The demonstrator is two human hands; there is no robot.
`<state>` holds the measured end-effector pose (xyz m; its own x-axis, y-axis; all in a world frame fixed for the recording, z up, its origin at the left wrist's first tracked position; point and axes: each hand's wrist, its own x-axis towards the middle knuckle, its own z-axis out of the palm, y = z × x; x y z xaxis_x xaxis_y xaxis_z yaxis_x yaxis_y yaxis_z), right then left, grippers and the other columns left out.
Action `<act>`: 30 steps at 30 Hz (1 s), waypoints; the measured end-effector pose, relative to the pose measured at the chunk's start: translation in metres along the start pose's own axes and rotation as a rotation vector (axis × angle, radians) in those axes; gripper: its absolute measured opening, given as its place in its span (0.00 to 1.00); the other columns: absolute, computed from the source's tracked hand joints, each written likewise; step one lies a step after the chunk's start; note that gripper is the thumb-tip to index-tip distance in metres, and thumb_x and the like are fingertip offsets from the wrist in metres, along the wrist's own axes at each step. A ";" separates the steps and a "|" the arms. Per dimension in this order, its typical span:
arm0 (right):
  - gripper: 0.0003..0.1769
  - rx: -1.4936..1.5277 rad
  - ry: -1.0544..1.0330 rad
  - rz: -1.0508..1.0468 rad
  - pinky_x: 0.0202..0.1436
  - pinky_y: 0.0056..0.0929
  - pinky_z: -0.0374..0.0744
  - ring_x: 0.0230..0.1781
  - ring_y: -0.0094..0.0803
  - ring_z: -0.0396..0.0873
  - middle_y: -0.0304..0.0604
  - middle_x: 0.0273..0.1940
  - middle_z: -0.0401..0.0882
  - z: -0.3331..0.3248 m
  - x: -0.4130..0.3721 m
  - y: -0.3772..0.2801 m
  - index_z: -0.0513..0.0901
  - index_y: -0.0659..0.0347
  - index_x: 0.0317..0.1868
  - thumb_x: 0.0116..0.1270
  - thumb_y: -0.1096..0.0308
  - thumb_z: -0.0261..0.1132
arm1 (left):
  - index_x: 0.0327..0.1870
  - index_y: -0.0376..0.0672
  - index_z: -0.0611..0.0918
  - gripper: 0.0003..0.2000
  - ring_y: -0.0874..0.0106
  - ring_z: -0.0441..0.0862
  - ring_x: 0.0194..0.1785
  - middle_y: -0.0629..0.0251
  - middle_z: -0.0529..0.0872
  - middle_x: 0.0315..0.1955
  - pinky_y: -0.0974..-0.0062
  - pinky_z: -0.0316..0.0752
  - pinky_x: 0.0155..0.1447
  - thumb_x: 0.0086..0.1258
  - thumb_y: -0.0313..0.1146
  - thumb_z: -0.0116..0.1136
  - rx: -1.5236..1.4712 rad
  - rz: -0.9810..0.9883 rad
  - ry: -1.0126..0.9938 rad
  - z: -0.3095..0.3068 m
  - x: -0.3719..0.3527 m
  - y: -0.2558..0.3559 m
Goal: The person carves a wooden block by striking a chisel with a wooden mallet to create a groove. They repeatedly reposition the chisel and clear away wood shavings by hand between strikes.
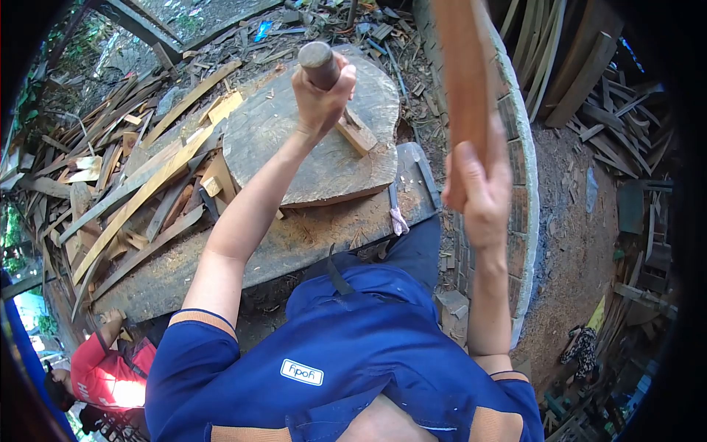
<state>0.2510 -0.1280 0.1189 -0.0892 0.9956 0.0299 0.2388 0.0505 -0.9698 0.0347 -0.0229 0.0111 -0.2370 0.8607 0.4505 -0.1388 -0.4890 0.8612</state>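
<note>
- Left grip (322, 94) is closely clasping a handle (318, 63).
- Right grip (479, 184) is closely clasping a plank (469, 81).
- Block (359, 137) is slanting rightward and bodyward from the nearer left grip.

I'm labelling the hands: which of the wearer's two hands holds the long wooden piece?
The right hand, gripping the long wooden piece by its near end; the left hand instead grips a round-ended handle.

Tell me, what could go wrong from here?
The wooden bat raised in the right hand might miss the upright handle and strike the left hand gripping it just below the top.

The small wood block might also slip: it lies on the stump with no clamp in view.
</note>
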 end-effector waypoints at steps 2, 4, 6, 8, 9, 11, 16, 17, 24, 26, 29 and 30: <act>0.33 -0.038 0.074 -0.203 0.25 0.21 0.78 0.22 0.21 0.74 0.45 0.39 0.78 0.002 0.006 -0.026 0.59 0.54 0.76 0.75 0.58 0.57 | 0.36 0.39 0.75 0.06 0.78 0.79 0.24 0.64 0.81 0.32 0.80 0.76 0.26 0.63 0.18 0.57 -0.033 -0.014 0.004 0.002 -0.003 -0.006; 0.32 -0.107 0.102 -0.453 0.25 0.31 0.79 0.24 0.27 0.77 0.42 0.34 0.79 0.010 0.008 -0.035 0.62 0.55 0.75 0.74 0.61 0.59 | 0.36 0.39 0.76 0.06 0.78 0.79 0.26 0.65 0.81 0.33 0.79 0.77 0.28 0.63 0.19 0.59 0.063 0.018 -0.028 0.004 -0.008 -0.008; 0.33 -0.480 -0.065 -0.449 0.30 0.35 0.80 0.26 0.35 0.80 0.46 0.38 0.81 0.004 0.011 -0.031 0.62 0.52 0.75 0.72 0.61 0.60 | 0.40 0.40 0.79 0.08 0.75 0.83 0.33 0.65 0.83 0.35 0.75 0.80 0.37 0.62 0.24 0.66 0.140 0.186 -0.039 0.007 -0.011 -0.004; 0.37 -0.893 -0.263 -0.373 0.38 0.40 0.82 0.32 0.48 0.84 0.52 0.42 0.82 -0.002 0.008 -0.034 0.64 0.47 0.75 0.67 0.63 0.65 | 0.36 0.39 0.81 0.06 0.76 0.84 0.32 0.66 0.85 0.31 0.76 0.80 0.37 0.60 0.26 0.66 0.128 0.215 -0.035 0.011 -0.011 0.000; 0.37 -0.900 -0.263 -0.383 0.38 0.40 0.82 0.32 0.48 0.84 0.52 0.42 0.82 -0.002 0.011 -0.033 0.64 0.47 0.75 0.67 0.63 0.65 | 0.31 0.38 0.82 0.06 0.77 0.84 0.31 0.67 0.87 0.27 0.77 0.79 0.36 0.58 0.29 0.67 0.111 0.245 -0.018 0.013 -0.008 -0.001; 0.37 -0.500 -0.087 -0.634 0.40 0.43 0.82 0.34 0.48 0.84 0.51 0.37 0.82 0.000 0.011 -0.028 0.63 0.45 0.76 0.67 0.65 0.65 | 0.33 0.37 0.83 0.08 0.76 0.84 0.31 0.65 0.87 0.27 0.74 0.79 0.37 0.56 0.28 0.68 0.093 0.089 0.033 0.008 -0.013 -0.017; 0.36 -0.764 -0.191 -0.412 0.38 0.46 0.82 0.30 0.47 0.84 0.50 0.33 0.81 0.002 0.010 -0.019 0.63 0.44 0.75 0.68 0.63 0.64 | 0.34 0.36 0.81 0.08 0.78 0.82 0.32 0.64 0.85 0.27 0.75 0.78 0.41 0.55 0.28 0.67 0.247 0.231 -0.056 0.011 -0.014 -0.005; 0.36 -0.769 -0.175 -0.412 0.38 0.46 0.82 0.30 0.47 0.84 0.50 0.33 0.81 -0.001 0.010 -0.017 0.63 0.44 0.75 0.68 0.63 0.64 | 0.34 0.36 0.81 0.08 0.78 0.82 0.32 0.64 0.85 0.27 0.75 0.78 0.41 0.55 0.28 0.67 0.237 0.239 -0.067 0.012 -0.013 -0.007; 0.33 -0.255 -0.131 -0.241 0.64 0.44 0.74 0.61 0.52 0.78 0.60 0.61 0.77 0.003 0.007 0.011 0.64 0.52 0.74 0.71 0.60 0.61 | 0.30 0.43 0.76 0.06 0.75 0.81 0.31 0.66 0.80 0.28 0.73 0.78 0.38 0.59 0.21 0.62 0.284 0.196 -0.034 -0.005 -0.050 0.003; 0.32 -0.244 -0.164 -0.072 0.65 0.43 0.73 0.62 0.51 0.78 0.59 0.61 0.77 0.000 0.002 0.030 0.64 0.53 0.74 0.71 0.59 0.61 | 0.30 0.42 0.78 0.06 0.73 0.83 0.33 0.64 0.82 0.29 0.70 0.81 0.39 0.59 0.21 0.63 0.230 0.224 -0.063 -0.010 -0.069 0.004; 0.32 -0.142 -0.227 0.125 0.68 0.40 0.69 0.64 0.46 0.75 0.57 0.62 0.76 0.003 -0.006 0.060 0.65 0.55 0.73 0.71 0.58 0.60 | 0.30 0.40 0.81 0.04 0.69 0.87 0.40 0.62 0.86 0.33 0.63 0.85 0.46 0.58 0.21 0.64 0.295 0.323 -0.197 -0.018 -0.091 0.019; 0.32 -0.123 -0.211 0.137 0.68 0.39 0.69 0.65 0.44 0.74 0.56 0.62 0.76 0.003 -0.008 0.066 0.64 0.56 0.73 0.71 0.58 0.60 | 0.30 0.40 0.82 0.04 0.68 0.87 0.41 0.62 0.87 0.34 0.63 0.85 0.50 0.58 0.20 0.65 0.278 0.333 -0.245 -0.020 -0.096 0.018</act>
<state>0.2642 -0.1327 0.0536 -0.2441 0.9560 -0.1628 0.3772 -0.0610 -0.9241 0.0363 -0.1173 -0.0219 0.0129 0.6883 0.7253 0.1754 -0.7157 0.6760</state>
